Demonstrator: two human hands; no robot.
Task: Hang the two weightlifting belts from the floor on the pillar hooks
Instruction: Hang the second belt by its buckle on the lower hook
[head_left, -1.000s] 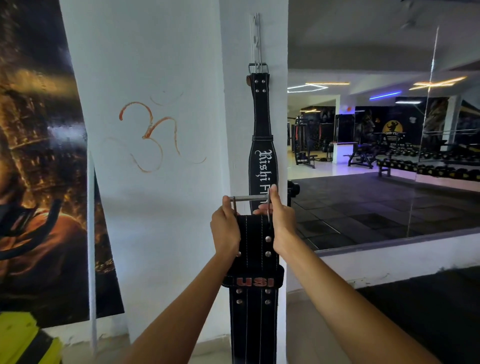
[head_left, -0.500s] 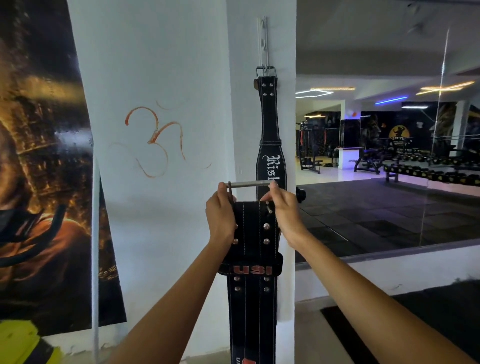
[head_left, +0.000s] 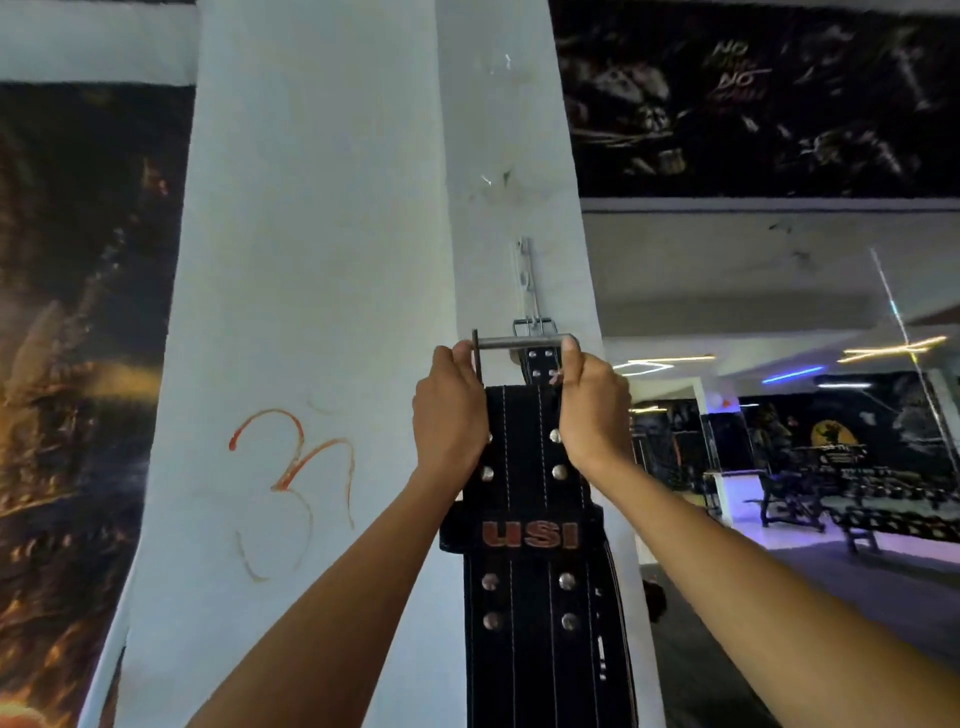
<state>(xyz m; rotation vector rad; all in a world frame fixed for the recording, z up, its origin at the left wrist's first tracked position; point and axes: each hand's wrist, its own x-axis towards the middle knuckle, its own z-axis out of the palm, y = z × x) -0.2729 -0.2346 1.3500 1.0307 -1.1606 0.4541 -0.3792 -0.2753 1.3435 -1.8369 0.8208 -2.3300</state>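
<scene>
Head view: both hands (head_left: 519, 415) clamped on USI belt (head_left: 524, 499) buckle, near hung belt (head_left: 543, 364).

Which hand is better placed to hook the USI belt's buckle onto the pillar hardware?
Probably the right hand: it sits almost directly under the hanging chain, while the left hand is off to the side.

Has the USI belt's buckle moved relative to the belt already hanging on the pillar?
Yes. The buckle has risen: earlier level with the hanging belt's lettering, it now sits at that belt's top, just below the chain.
</scene>
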